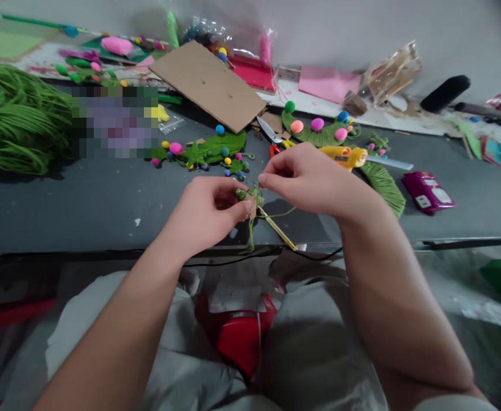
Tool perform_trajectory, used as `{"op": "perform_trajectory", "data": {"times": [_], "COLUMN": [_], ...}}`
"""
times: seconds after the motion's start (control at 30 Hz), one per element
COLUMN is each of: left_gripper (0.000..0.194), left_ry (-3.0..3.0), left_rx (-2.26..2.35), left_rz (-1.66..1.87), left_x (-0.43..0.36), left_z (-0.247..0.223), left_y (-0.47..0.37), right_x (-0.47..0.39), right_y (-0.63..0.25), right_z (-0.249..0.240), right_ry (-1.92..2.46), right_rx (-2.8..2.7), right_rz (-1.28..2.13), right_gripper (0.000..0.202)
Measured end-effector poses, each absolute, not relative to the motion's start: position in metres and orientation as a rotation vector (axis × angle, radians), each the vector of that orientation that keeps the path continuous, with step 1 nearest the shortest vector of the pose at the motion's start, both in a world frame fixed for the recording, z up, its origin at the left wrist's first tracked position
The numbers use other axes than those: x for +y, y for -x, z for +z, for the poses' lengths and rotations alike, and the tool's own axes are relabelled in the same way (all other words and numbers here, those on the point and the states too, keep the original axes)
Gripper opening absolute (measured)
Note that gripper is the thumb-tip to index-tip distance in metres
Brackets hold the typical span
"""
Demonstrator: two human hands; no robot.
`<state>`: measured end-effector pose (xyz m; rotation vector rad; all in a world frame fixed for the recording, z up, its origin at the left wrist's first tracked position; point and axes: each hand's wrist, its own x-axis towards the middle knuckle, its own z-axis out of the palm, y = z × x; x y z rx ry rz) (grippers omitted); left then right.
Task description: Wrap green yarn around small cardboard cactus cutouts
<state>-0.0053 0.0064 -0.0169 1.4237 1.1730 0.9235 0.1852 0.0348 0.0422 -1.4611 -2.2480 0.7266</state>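
My left hand (209,214) is closed on a small cardboard piece wrapped in green yarn (254,198), pinched between thumb and fingers above the table's front part. Loose yarn ends (251,235) hang down from the piece. My right hand (308,180) is just to the right, thumb and forefinger pinched together close to the top of the piece; what they hold, if anything, is too small to make out. A thin yellow stick (278,229) lies below the hands. Just beyond the right hand are scissors (269,130) and a yellow glue gun (344,157).
Green yarn (14,120) is heaped at left. Yarn-wrapped shapes with pompoms (216,148) lie behind my hands, near a cardboard sheet (209,85). A purple packet (428,193) sits at right. A black cable (233,262) droops along the table edge.
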Motion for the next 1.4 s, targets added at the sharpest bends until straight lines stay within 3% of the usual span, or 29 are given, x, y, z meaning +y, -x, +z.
{"op": "perform_trajectory", "data": {"times": [0.53,1.07,1.4], "left_gripper": [0.007,0.013,0.015], "left_ry": [-1.252,-0.854,-0.935], "left_rx": [1.098,0.876,0.743], "left_rz": [1.079,1.341,1.07], "left_x": [0.01,0.016,0.011], "left_z": [-0.014,-0.01,-0.009], "left_y": [0.004,0.009,0.015], "right_x": [0.009,-0.003,0.023], "right_y": [-0.169,-0.173,-0.195], "right_z": [0.04,0.017,0.002], "right_ry": [1.377,1.156,0.965], "right_rx": [-2.145,-1.994,-2.098], "right_rz": [0.564,0.398,0.934], "right_gripper": [0.021,0.017,0.021]}}
